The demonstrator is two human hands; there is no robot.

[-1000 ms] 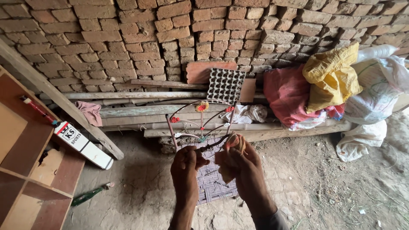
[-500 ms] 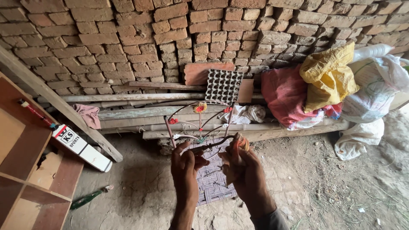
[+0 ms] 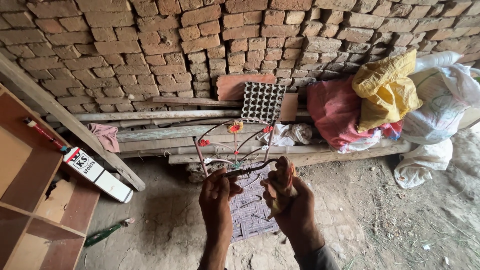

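A: Status of hands?

B: A thin metal wire ornament [image 3: 235, 150] with small red and orange flowers is gripped at its base by the left hand [image 3: 216, 192], fingers closed round the stem. An orange rag [image 3: 281, 185] is clenched in the right hand [image 3: 290, 200] and pressed against the curved end of the same wire.

A: Where is the ornament held?

B: It is held in the air, above a purple woven mat [image 3: 250, 207] laid on the dirt floor [image 3: 390, 220]. The wire stems are fanned upward, toward the brick wall [image 3: 150, 45].

A: What is seen behind it?

B: Wooden planks and poles [image 3: 165, 132] are stacked along the foot of the wall. A grey egg tray [image 3: 262, 102] is leaned against the wall, beside a flat reddish slab [image 3: 235, 86]. A pink rag [image 3: 105, 136] is draped over the planks.

A: To the sides?

B: On the person's right, a red sack [image 3: 332, 112], a yellow sack [image 3: 387, 90] and white sacks [image 3: 440, 105] are piled up. On the left, a brown wooden shelf unit [image 3: 30, 200] is seen, with a cricket bat [image 3: 87, 167] propped by it and a green bottle [image 3: 102, 234] lying on the floor.
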